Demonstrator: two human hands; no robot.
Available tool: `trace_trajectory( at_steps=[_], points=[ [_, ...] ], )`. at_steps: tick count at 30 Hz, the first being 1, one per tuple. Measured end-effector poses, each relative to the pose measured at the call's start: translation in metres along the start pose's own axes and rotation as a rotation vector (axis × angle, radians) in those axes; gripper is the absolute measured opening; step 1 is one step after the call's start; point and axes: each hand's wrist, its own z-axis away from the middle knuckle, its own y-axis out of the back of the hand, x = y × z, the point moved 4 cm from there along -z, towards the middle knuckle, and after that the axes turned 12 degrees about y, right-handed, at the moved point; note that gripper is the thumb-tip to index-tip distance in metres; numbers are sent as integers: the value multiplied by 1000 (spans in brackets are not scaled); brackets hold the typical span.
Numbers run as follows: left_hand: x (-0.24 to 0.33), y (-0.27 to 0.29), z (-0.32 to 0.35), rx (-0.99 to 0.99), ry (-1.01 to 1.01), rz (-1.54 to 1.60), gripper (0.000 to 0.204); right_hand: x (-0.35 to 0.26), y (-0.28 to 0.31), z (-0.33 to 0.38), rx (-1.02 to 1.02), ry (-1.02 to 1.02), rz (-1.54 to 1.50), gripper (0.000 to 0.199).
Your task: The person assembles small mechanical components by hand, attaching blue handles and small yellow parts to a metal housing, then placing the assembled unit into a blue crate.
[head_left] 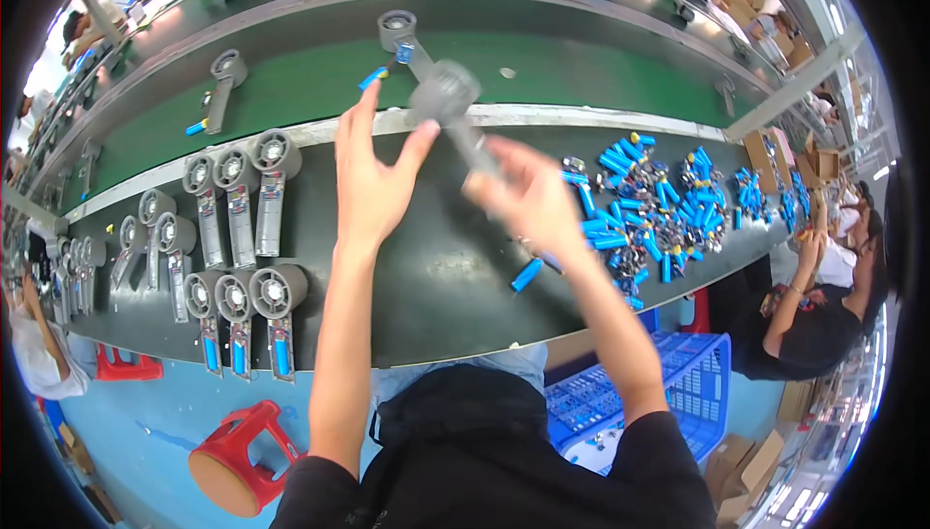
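Note:
My right hand (533,195) grips the handle of a grey handheld fan (446,93), which is smeared by motion and tilts up to the left. Below that hand a blue cylindrical battery (526,275) shows by the wrist; whether it hangs from the hand or lies on the bench I cannot tell. My left hand (373,171) is open, fingers up and thumb spread toward the round fan head; contact is unclear. Beyond its fingertips, another grey fan (397,30) lies on the green conveyor belt with a blue battery (372,78) beside it.
Several grey fans (276,287) stand in rows on the dark bench (426,306) to the left. A heap of blue batteries with boards (659,200) covers the right. A blue crate (712,393) and a red stool (242,461) are below. Co-workers (814,306) sit on both sides.

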Motion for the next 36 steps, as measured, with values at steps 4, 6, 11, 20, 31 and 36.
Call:
trace_trajectory(
  at_steps=[4, 6, 11, 20, 31, 36],
  points=[
    [4, 4, 48, -227, 58, -190, 69, -40, -23, 87, -163, -90, 55, 63],
    [-13, 4, 64, -345, 211, -96, 66, -35, -11, 104, -122, -147, 105, 47],
    [-15, -4, 87, -479, 161, -17, 64, -20, 62, 70, 85, 183, 814, 22],
    [-19, -2, 91, -476, 73, -97, 70, -12, 91, 53, 133, 11, 469, 33],
    [1, 10, 88, -191, -74, -18, 17, -23, 78, 38, 61, 84, 632, 19],
    [1, 17, 90, -160, -63, -39, 11, -21, 95, 49, 445, 93, 212, 20]
  ],
)
